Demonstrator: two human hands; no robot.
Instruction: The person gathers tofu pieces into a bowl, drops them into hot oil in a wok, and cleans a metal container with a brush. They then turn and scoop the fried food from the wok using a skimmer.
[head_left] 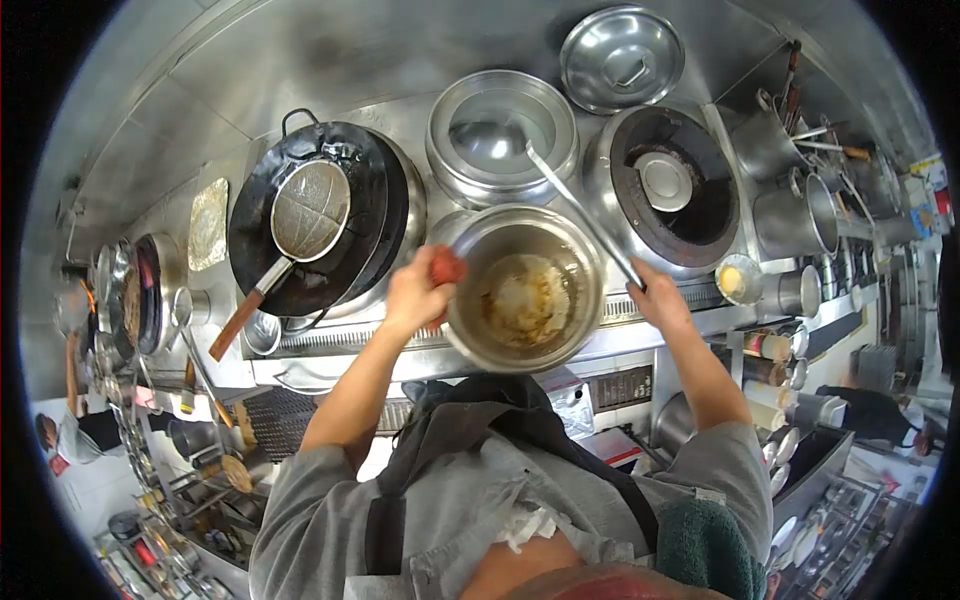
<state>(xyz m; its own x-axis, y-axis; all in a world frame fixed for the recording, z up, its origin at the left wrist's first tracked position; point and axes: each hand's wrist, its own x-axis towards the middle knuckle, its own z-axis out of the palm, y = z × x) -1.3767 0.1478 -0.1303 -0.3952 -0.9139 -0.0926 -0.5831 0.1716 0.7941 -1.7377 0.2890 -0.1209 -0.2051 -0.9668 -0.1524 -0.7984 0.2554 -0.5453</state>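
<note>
My left hand is closed round a bunched red cloth at the left rim of a deep steel pot. Inside that pot is a cloudy, brownish residue; whether it is liquid or stuck on, I cannot tell. The fingers of my right hand wrap the end of a long-handled ladle. Its bowl reaches over the round steel water pot behind and sits in or just above the clear liquid there.
To the left, a black wok carries a wooden-handled strainer. A burner ring stands on the right, with a steel lid against the back wall. A small bowl sits near the right edge. Another person is at far left.
</note>
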